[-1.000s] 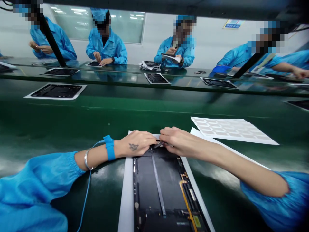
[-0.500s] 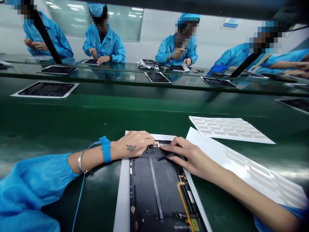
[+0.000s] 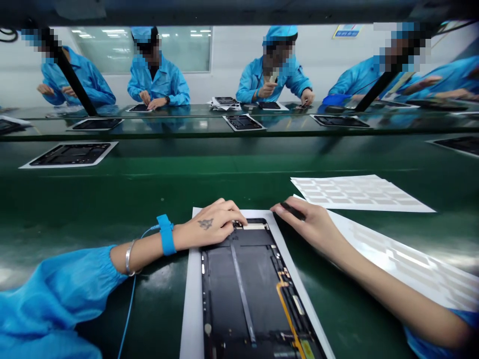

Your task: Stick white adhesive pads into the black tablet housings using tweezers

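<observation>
An opened tablet (image 3: 239,279) lies on a white sheet (image 3: 191,299), its dark inside up, with a grey ribbon strip down the middle and an orange flex cable (image 3: 286,309) at the right. My left hand (image 3: 213,223) rests over its top left corner, fingers stretched out and fingertips touching beside a pale strip (image 3: 255,226) at the top edge. To the right of the tablet, my right hand (image 3: 305,219) is closed, thumb and index finger near each other. Black tweezers (image 3: 294,210) are tucked in it; their tips are not clearly visible.
Sheets of pale stickers (image 3: 359,193) and a longer white sheet (image 3: 404,257) lie at the right. Another tablet (image 3: 71,153) sits back left. Beyond a raised ledge, several co-workers in blue (image 3: 159,82) sit. A blue cord (image 3: 129,309) runs from my left wristband.
My right hand has lifted off the top of the tablet and moved right, carrying the tweezers. The pale strip is now uncovered. My left hand stays at the top left corner.
</observation>
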A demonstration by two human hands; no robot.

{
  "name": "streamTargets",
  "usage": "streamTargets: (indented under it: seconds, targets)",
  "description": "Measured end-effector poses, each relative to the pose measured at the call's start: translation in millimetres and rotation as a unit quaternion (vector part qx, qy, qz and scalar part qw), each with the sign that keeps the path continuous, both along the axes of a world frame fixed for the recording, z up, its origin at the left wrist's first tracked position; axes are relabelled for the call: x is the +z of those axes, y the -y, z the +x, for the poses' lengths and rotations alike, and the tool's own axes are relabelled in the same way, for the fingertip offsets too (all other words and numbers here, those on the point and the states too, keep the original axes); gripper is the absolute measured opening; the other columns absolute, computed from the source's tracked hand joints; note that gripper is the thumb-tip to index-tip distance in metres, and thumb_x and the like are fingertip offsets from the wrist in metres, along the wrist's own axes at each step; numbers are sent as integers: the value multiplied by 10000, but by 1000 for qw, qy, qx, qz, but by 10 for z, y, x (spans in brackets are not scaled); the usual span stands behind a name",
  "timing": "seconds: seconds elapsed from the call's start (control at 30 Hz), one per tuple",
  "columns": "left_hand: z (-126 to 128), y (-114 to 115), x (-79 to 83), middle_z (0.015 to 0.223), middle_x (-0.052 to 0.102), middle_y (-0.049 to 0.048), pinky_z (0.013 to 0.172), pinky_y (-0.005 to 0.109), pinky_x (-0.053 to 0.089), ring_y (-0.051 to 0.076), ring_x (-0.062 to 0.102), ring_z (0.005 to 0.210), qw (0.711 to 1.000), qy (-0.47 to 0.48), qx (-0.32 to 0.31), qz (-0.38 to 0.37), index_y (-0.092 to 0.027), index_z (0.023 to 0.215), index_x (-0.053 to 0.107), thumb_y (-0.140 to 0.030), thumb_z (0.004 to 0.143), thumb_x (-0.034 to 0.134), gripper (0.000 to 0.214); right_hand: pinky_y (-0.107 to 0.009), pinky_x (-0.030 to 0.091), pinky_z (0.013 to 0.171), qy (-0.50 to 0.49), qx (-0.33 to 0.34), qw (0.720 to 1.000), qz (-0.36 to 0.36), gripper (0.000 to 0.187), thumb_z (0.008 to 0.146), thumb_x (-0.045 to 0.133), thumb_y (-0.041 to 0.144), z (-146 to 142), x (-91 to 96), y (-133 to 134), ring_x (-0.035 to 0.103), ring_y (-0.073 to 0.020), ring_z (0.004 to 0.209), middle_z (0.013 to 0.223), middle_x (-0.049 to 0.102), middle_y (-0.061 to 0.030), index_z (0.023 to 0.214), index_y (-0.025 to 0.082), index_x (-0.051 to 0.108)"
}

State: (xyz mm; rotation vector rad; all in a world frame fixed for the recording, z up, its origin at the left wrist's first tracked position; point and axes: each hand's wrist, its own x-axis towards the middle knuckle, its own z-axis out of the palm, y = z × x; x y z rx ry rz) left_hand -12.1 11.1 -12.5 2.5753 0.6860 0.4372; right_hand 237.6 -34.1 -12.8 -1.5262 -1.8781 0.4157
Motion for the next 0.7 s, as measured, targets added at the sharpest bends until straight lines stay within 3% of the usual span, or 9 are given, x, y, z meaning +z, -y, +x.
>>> streamTargets:
  seconds: [0.17,0.3,0.5,0.7]
  targets:
    - [86,57,103,1102,557,38,853,339,438,194,484,974,997,-77,11,-21,-281,1264,618,-54,907,349,501,-299,433,595,-2,22,1000,-7,434,921,487,584,-1,-52,-20,562,-180,643,696,606,-27,755,213,638]
    - [109,74,60,1105,549,32,832,358,429,197,465,939,996,-93,8,16,-361,1385,518,-100,945,363,535,-312,458,616,-32,16,999,-15,407,905,512,578,-4,-56,-36,616,-206,714,792,680,-58,839,212,680]
    - [-64,-20,-76,1211,628,43,926,341,457,187,534,1053,999,0,-25,31,-216,1252,617,-66,953,378,411,-386,473,798,-85,-23,996,20,358,916,516,541,72,34,22,619,-249,900,942,703,-62,942,249,720]
    - [-176,-17,-124,1291,601,125,951,384,506,220,554,1124,991,-5,-76,113,-151,1276,570,-64,953,377,387,-361,496,629,-218,-91,972,-12,395,854,587,612,168,-4,97,560,-189,659,805,652,-52,863,250,746]
